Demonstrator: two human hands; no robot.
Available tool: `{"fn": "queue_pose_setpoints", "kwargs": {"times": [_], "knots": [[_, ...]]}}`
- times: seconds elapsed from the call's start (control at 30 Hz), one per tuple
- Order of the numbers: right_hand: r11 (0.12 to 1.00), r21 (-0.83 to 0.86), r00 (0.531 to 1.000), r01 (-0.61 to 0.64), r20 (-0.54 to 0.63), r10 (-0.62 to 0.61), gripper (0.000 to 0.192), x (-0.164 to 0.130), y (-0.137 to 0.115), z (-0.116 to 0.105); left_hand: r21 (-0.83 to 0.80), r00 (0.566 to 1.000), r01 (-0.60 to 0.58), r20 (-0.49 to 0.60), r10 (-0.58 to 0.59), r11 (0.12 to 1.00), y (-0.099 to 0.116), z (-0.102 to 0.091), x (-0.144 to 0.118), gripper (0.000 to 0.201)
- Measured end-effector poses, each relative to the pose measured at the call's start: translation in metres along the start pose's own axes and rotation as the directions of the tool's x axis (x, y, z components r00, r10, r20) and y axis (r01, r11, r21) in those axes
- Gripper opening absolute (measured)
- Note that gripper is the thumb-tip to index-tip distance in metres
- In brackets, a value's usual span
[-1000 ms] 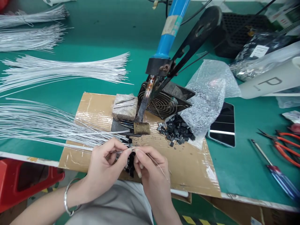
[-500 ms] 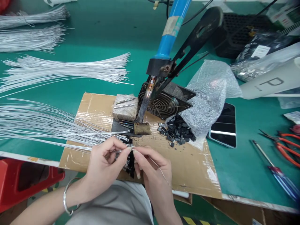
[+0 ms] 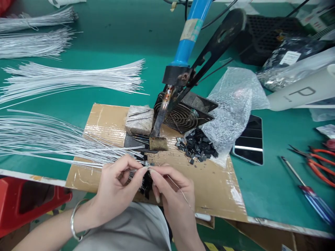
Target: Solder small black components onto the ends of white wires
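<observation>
My left hand [image 3: 119,190], with a silver bangle at its wrist, is closed in a pinch on the end of a thin silver-grey wire. Thumb and forefinger of my right hand [image 3: 174,195] pinch close against it, fingertips almost meeting. A fine solder wire [image 3: 180,190] runs back across the right palm. What lies between the fingertips is too small to make out. Beneath and left of the hands, a fan of silver wires [image 3: 65,134] reaches black parts [image 3: 146,184]. Just beyond, the blue-handled soldering iron [image 3: 183,52] points tip-down at a small brownish block [image 3: 158,143].
Cardboard [image 3: 214,191] covers the bench front. A fan [image 3: 180,116] stands behind a pile of small black pieces [image 3: 200,146], beside bubble wrap [image 3: 232,101]. A phone [image 3: 250,139], screwdriver [image 3: 309,191] and orange-handled pliers [image 3: 319,164] lie right. Another wire bundle [image 3: 75,76] lies left.
Both hands have shifted very slightly toward me, still pinched together. The right hand has turned a little and moved slightly right. Everything on the bench stays in place.
</observation>
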State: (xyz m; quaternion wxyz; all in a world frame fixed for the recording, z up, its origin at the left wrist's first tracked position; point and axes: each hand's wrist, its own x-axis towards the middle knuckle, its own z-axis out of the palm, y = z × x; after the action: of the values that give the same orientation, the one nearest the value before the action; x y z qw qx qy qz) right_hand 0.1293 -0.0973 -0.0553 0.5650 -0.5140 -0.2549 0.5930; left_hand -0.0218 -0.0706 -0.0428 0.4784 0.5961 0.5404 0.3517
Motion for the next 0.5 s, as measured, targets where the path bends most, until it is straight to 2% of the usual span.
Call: {"fn": "queue_pose_setpoints", "kwargs": {"times": [0.5], "knots": [[0.999,-0.008,0.994,-0.053,0.093,0.054,0.015,0.005,-0.001,-0.012,0.157,0.975,-0.218,0.007,0.22,0.963,0.005,-0.005,0.002,0.016]]}}
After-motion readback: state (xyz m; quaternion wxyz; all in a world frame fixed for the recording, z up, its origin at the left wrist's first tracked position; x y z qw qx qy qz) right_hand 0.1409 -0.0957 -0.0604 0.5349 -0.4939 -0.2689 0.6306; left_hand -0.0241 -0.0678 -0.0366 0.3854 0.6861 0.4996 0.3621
